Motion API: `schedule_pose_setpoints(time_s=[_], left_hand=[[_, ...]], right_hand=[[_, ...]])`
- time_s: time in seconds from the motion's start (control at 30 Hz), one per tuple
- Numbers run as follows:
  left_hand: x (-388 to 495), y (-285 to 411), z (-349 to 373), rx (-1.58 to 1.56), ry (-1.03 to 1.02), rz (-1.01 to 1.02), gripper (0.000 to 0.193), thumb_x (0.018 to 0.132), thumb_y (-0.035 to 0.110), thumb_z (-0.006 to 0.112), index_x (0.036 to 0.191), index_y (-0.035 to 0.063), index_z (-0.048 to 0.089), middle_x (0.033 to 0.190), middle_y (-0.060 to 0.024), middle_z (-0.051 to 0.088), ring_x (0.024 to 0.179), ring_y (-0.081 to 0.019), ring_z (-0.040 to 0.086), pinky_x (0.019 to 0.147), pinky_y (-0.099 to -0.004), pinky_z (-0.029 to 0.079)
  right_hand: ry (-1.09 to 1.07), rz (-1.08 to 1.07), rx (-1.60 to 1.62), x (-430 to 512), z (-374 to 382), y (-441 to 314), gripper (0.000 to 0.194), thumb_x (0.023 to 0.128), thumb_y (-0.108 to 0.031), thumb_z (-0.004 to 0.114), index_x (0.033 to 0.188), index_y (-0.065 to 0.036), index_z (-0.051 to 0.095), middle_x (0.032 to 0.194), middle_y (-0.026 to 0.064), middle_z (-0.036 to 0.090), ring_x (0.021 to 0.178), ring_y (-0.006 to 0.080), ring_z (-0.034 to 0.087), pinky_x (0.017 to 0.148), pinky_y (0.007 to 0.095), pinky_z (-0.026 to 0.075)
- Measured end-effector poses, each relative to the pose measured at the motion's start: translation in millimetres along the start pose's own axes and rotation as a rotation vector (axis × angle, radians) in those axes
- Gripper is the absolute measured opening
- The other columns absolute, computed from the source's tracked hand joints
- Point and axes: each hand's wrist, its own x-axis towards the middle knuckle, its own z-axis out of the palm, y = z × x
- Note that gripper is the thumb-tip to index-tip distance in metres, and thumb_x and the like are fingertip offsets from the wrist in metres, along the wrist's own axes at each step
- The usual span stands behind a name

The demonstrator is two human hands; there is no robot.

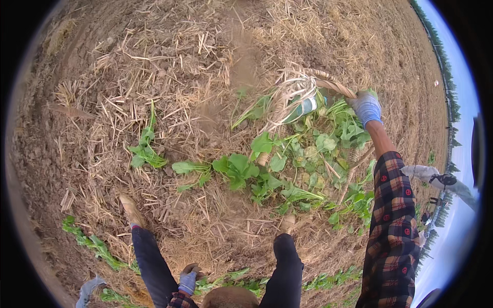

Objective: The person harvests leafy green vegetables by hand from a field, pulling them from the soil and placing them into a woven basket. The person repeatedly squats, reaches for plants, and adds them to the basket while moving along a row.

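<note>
My right hand (365, 106), in a blue and white work glove, grips the twisted handle (336, 87) of a wicker basket (351, 156). Leafy green seedlings (325, 142) fill the basket, some of them wilted and yellowing. A teal container (302, 109) lies among them, partly covered by a bundle of pale strips (298, 86) at the rim. Low beside my left leg is my left hand (188, 277), gloved too. Its fingers look partly curled, and I cannot tell whether anything is in them.
Straw-littered soil surrounds my shoes (131, 210). Loose seedlings (235, 169) lie left of the basket, with another plant (146, 148) farther left. A row of plants (100, 246) lies at lower left. Another person's grey sleeve (421, 172) shows at right. Trees (443, 65) line the field's edge.
</note>
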Motion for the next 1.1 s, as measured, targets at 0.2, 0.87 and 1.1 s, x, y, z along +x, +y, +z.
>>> schedule_pose_setpoints(time_s=[0.2,0.87,1.1], left_hand=[[-29.4,62.9,-7.7,-0.185,-0.097,0.041,0.023,0.087,0.011,0.062,0.108,0.0016,0.058,0.087,-0.0105,0.064,0.069,-0.0211,0.065,0.062,-0.0336,0.058],[-55.8,162.2,-170.9,0.369,-0.121,0.194,0.027,0.088,0.004,0.05,0.115,0.0029,0.052,0.078,-0.0049,0.054,0.059,-0.0132,0.055,0.054,-0.0253,0.049],[-76.9,242.4,-147.0,1.47,-0.335,0.37,0.037,0.086,0.013,0.05,0.123,0.0064,0.047,0.09,-0.0119,0.058,0.075,-0.024,0.059,0.068,-0.0324,0.049]], right_hand=[[0.106,-0.089,0.137,6.4,-96.1,-148.0,0.054,0.075,-0.049,0.062,0.094,0.001,0.066,0.082,0.0246,0.065,0.082,0.0381,0.064,0.076,0.0438,0.048],[-0.583,0.259,0.905,-415.2,-38.5,-357.7,0.042,0.085,-0.032,0.057,0.109,0.002,0.061,0.081,0.0127,0.067,0.067,0.0177,0.064,0.062,0.0312,0.051],[-0.269,0.649,1.309,-473.0,-74.6,-356.1,0.037,0.089,-0.03,0.054,0.107,0.002,0.057,0.08,0.0077,0.063,0.069,0.0152,0.062,0.059,0.029,0.05]])
